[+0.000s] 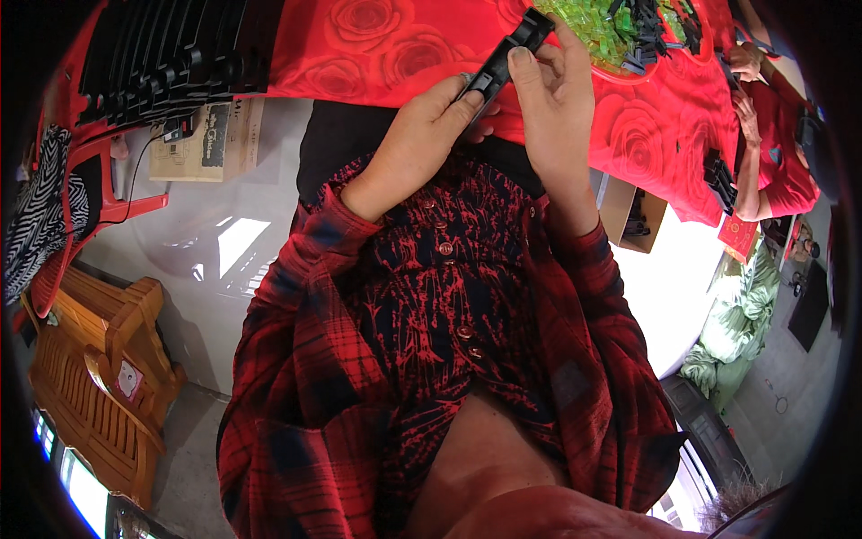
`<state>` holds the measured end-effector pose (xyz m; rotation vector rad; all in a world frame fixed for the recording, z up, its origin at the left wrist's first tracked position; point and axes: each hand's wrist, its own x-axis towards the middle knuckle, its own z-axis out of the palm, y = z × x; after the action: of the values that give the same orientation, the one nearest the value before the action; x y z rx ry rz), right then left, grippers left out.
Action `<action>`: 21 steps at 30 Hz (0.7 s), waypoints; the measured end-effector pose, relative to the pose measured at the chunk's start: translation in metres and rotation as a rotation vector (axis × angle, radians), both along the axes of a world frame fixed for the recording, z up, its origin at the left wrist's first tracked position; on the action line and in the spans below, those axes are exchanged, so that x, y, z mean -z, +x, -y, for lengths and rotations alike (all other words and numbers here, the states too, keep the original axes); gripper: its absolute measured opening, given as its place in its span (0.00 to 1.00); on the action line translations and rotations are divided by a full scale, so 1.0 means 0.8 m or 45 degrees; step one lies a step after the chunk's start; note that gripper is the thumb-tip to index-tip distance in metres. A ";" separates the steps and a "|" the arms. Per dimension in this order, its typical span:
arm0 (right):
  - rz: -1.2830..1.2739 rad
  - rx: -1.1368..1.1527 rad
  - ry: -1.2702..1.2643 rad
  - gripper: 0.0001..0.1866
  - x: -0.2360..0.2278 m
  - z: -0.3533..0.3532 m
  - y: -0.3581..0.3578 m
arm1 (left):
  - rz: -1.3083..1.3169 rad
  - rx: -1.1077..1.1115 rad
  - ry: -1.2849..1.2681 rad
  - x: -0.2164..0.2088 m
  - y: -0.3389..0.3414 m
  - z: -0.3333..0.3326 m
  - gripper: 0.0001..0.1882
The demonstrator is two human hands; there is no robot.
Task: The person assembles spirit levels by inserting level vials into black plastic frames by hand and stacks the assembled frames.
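A long black plastic part (pixel 499 67) with raised edges is held aslant above the near edge of the red rose-patterned table cover (pixel 386 45). My left hand (pixel 429 126) grips its lower end, thumb on top and fingers curled underneath. Around the upper end my right hand (pixel 552 90) is closed, its thumb pressing on the top face near the tip. Just beyond my right hand, a red tray (pixel 628 75) holds many small translucent green pieces (pixel 588 31) and small black pieces (pixel 645 36).
Black plastic strips (pixel 171 63) are stacked at the table's far left. Below stand a cardboard box (pixel 211 144), a red chair (pixel 108 193) and a wooden chair (pixel 108 377). An open carton (pixel 633 216) sits under the table. At right, another person (pixel 781 153) handles a black part.
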<state>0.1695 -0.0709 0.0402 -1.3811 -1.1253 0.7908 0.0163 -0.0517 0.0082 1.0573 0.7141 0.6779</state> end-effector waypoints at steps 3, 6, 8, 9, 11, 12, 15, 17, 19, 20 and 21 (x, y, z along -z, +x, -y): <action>0.003 -0.032 0.028 0.29 0.002 -0.001 -0.001 | 0.011 -0.036 0.039 0.001 0.001 0.001 0.14; -0.063 0.048 0.036 0.24 -0.002 -0.001 -0.018 | -0.044 -0.033 0.066 0.001 0.001 0.002 0.14; -0.046 0.002 -0.032 0.27 -0.016 0.001 -0.017 | -0.079 -0.032 0.049 -0.002 0.000 0.003 0.14; -0.029 -0.041 -0.101 0.31 -0.019 0.001 -0.017 | -0.110 -0.080 0.075 -0.007 0.000 0.005 0.13; 0.013 -0.035 -0.088 0.31 -0.018 0.002 -0.017 | -0.140 -0.122 0.100 -0.011 0.002 0.007 0.12; 0.054 -0.030 -0.074 0.30 -0.016 0.002 -0.017 | -0.141 -0.155 0.074 -0.012 0.002 0.008 0.11; 0.116 -0.048 -0.005 0.29 -0.011 0.002 -0.016 | -0.134 -0.207 0.037 -0.013 0.005 0.010 0.10; 0.070 -0.039 -0.048 0.29 -0.031 0.002 -0.027 | -0.127 -0.231 0.023 -0.010 0.006 0.011 0.10; 0.024 -0.027 -0.091 0.29 -0.036 0.002 -0.030 | -0.112 -0.296 0.084 -0.004 0.007 0.011 0.10; 0.049 -0.055 -0.061 0.29 -0.030 0.003 -0.026 | -0.111 -0.296 0.083 -0.004 0.007 0.011 0.10; 0.073 -0.082 -0.032 0.29 -0.027 0.003 -0.024 | -0.062 -0.320 0.046 -0.004 0.007 0.012 0.10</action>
<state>0.1501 -0.0735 0.0621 -1.4022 -1.2133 0.8181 0.0220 -0.0609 0.0116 1.0292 0.8889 0.8860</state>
